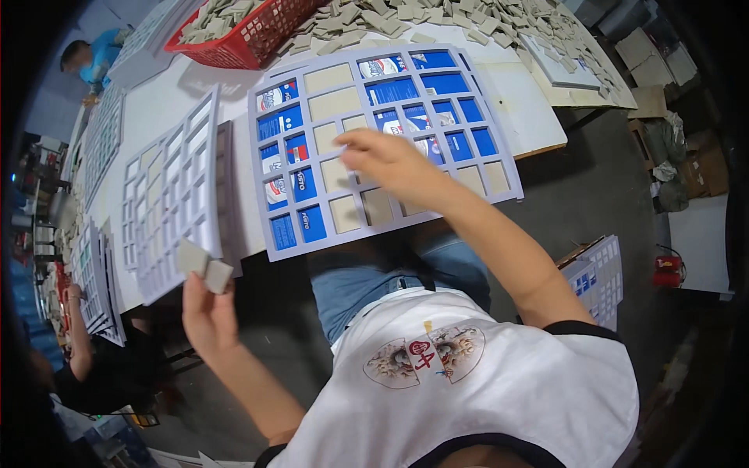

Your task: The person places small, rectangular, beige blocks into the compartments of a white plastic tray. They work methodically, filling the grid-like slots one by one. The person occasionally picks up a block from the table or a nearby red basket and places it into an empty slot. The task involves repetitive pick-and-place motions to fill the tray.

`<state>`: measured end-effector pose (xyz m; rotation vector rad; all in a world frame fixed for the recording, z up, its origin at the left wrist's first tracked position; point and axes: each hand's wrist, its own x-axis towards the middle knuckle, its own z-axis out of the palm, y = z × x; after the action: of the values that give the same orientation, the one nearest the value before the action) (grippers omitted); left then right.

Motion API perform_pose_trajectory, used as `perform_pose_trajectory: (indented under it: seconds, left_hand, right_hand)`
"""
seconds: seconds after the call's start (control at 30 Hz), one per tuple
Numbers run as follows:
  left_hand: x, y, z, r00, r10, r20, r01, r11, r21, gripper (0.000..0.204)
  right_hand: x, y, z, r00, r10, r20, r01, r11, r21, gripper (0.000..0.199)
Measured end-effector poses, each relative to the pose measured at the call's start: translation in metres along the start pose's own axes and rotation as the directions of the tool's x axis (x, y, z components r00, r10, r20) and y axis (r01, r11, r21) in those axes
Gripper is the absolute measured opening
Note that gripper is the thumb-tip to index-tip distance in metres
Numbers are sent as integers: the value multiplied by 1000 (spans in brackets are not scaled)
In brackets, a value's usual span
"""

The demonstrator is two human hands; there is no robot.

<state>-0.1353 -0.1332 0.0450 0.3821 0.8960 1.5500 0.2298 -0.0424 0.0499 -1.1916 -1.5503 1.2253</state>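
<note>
Toward the near edge of the white table [515, 117] lies a pale lavender grid frame [312, 246], flat or nearly so, with its long axis running left to right across the person's front and its right end angled slightly away; its near rim seems to jut over the lap, though the fisheye bend makes that hard to judge. Beige tiles [328, 77] fill the upper cells of the second column and several cells along the near side, while blue printed card [391, 91] shows through many of the others. The right hand [390, 164] reaches in from the lower right over the frame's middle, fingers pointing left and half curled — motion blur hides the fingertips, so I cannot tell whether that grip has a tile in it. The left hand [209, 308] is raised left of the frame, its grip pinching two small squarish tiles [218, 276] between thumb and fingers; they overlap at a corner, one tilted up and to the left of the other. Just beyond that hand, more grid frames [209, 210] stand at a slant. A red plastic basket [253, 48] of tiles sits at the far side, beside a spread of loose tiles [484, 23].
</note>
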Motion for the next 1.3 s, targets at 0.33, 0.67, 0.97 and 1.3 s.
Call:
perform_pose_trajectory:
  seconds: [0.33, 0.67, 0.97, 1.3]
  left_hand:
    - [-76, -105, 101, 966, -173, 193, 157, 983, 94, 44]
    - [-75, -129, 112, 815, -440, 377, 372, 896, 241, 44]
    - [26, -108, 161, 889, -86, 450, -225, 773, 593, 60]
    - [69, -158, 190, 766, -334, 549, -206, 682, 702, 62]
  right_hand:
    - [-50, 19, -18, 997, 19, -81, -45, 942, -331, 52]
    - [-14, 37, -27, 975, 162, -150, -78, 887, 454, 56]
    - [-90, 62, -168, 877, 3, -480, -126, 967, -223, 40]
    - [-30, 20, -59, 951, 78, -300, -58, 995, 76, 23]
